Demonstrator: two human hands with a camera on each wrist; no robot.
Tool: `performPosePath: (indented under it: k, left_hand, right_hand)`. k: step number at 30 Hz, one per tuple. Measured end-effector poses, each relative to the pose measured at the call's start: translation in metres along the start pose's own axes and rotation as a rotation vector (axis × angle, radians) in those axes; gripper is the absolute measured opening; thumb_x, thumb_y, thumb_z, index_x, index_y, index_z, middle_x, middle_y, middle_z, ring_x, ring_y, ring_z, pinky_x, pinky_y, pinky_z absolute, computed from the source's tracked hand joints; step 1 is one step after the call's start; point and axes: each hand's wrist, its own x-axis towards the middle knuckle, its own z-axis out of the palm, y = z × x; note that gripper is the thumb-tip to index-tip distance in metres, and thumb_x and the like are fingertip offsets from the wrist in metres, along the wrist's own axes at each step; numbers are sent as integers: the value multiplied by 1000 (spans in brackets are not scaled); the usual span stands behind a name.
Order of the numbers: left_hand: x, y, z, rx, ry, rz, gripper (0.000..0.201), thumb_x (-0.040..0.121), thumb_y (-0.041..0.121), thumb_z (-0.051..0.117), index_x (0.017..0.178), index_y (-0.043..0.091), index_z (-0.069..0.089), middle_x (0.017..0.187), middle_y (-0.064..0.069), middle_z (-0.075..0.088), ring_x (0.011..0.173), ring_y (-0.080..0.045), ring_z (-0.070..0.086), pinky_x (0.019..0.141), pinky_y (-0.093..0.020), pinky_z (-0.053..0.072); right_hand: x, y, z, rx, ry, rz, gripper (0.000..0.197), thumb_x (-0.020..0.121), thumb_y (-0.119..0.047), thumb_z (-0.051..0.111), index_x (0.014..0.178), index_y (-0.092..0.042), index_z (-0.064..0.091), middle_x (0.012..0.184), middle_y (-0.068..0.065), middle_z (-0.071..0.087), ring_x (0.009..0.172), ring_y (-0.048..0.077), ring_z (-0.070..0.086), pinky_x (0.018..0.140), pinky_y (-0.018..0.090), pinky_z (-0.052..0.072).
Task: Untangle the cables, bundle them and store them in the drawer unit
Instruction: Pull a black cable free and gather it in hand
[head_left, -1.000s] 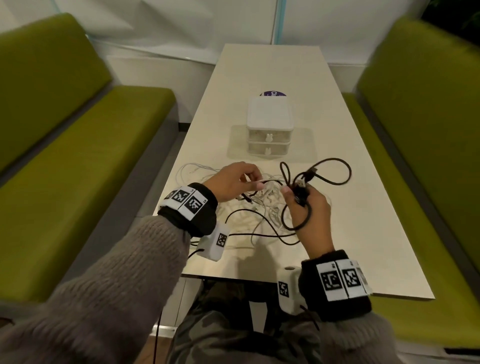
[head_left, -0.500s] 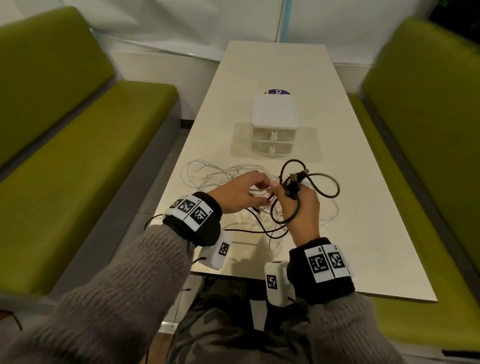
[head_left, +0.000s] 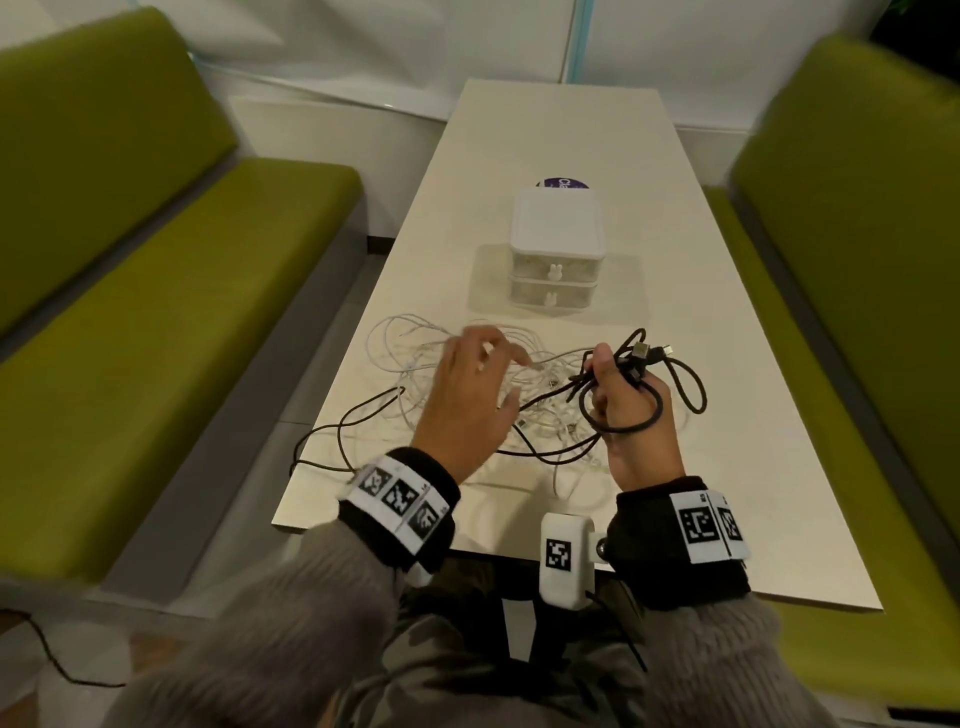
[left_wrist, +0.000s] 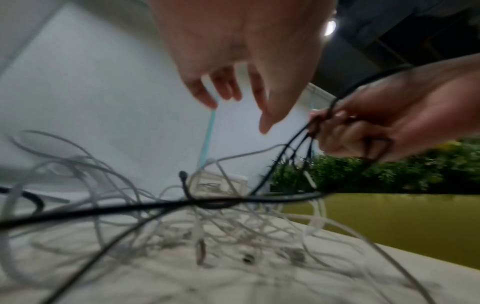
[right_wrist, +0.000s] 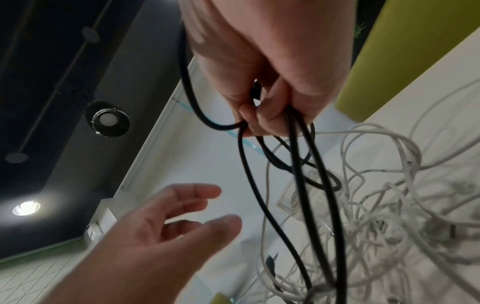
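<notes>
Right hand (head_left: 631, 415) grips several loops of the black cable (head_left: 685, 384), fingers curled round them, raised just above the white cable tangle (head_left: 415, 353); plug ends stick out above the fist. Rest of the black cable trails down through the tangle and off its near-left side. Left hand (head_left: 467, 400) hovers over the tangle, fingers spread and relaxed, holding nothing. Drawer unit (head_left: 557, 244) sits on the table (head_left: 727, 364) just beyond the tangle, both drawers closed.
</notes>
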Motion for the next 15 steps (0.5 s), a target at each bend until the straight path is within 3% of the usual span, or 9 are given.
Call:
performPosePath:
  k: [4,7,9,11,15]
  left_hand:
    - [-7,6,25,-128,-279,5,39,80,20,69,115,7,57,109,-11,52,102,-26,50,91,-32,41]
    - [0,-4,32,-207,-278,-148,18,89,14,59,97,-1,66,98,-16,58,92,-31,56,84,-40,44]
    - [4,-16,29,-239,-228,-235,16,90,10,56,92,-1,67,92,-14,58,88,-31,57,77,-30,40]
    - [9,-29,15,-246,-218,-284,15,90,16,59,92,2,65,88,-8,56,85,-24,55,70,-20,32]
    - [23,-29,-23,-546,-368,-354,15,91,18,54,82,8,61,76,4,60,73,-2,55,71,-17,39]
  right_hand:
    - [-3,0,-1,76,-86,46,27,97,-28,53,78,-10,61,46,-8,30,40,5,25,43,19,23]
    - [-4,-4,-8,121,-83,33,29,98,-29,51,76,-12,59,48,-7,28,42,7,20,45,24,16]
    - [-3,-9,-19,139,-12,11,29,98,-29,50,76,-12,60,50,-6,29,44,8,21,45,24,16]
    - [-2,-13,-30,157,57,-13,28,98,-29,51,77,-13,58,50,-8,31,44,7,23,43,21,20]
    - [-8,-20,-41,108,104,-62,28,98,-29,50,80,-12,63,47,-11,34,42,4,27,42,17,22]
